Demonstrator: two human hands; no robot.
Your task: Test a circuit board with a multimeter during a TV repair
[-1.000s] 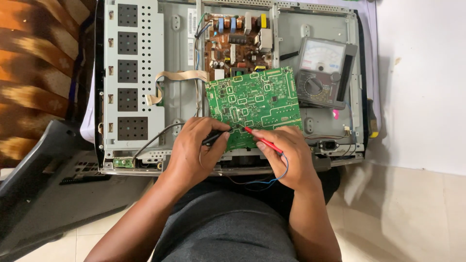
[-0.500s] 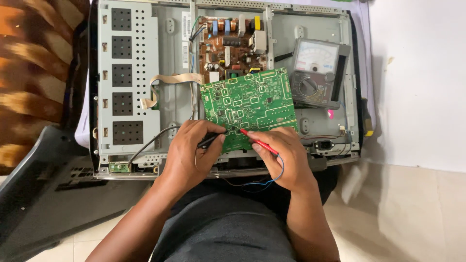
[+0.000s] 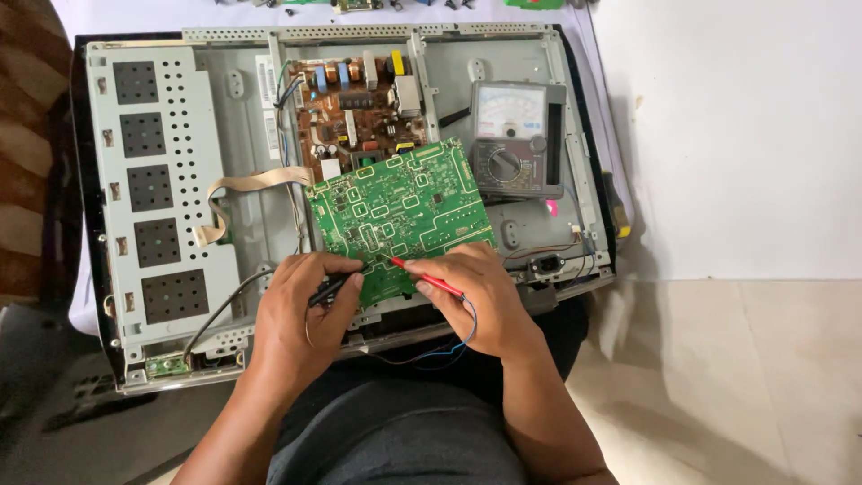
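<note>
While both probes sat on the green board, little had changed beyond the view drawing closer.

Going left to right: the perforated metal panel (image 3: 162, 193) lay as before; the left hand (image 3: 301, 310) kept its closed pinch on the black probe (image 3: 330, 287), the right hand (image 3: 485, 296) gripped the red probe (image 3: 426, 278), tips nearly meeting at the green circuit board's (image 3: 400, 211) lower edge, and the meter (image 3: 516, 139) rested beyond, so the probing looked ongoing.

Your left hand (image 3: 301, 314) hides most of the black probe (image 3: 329, 287), and your right hand (image 3: 476, 296) covers the red probe's (image 3: 429, 278) rear. Where the tips touch the green board (image 3: 400, 220) is too small to tell. Small parts (image 3: 359, 4) are cut off at the top edge.
</note>
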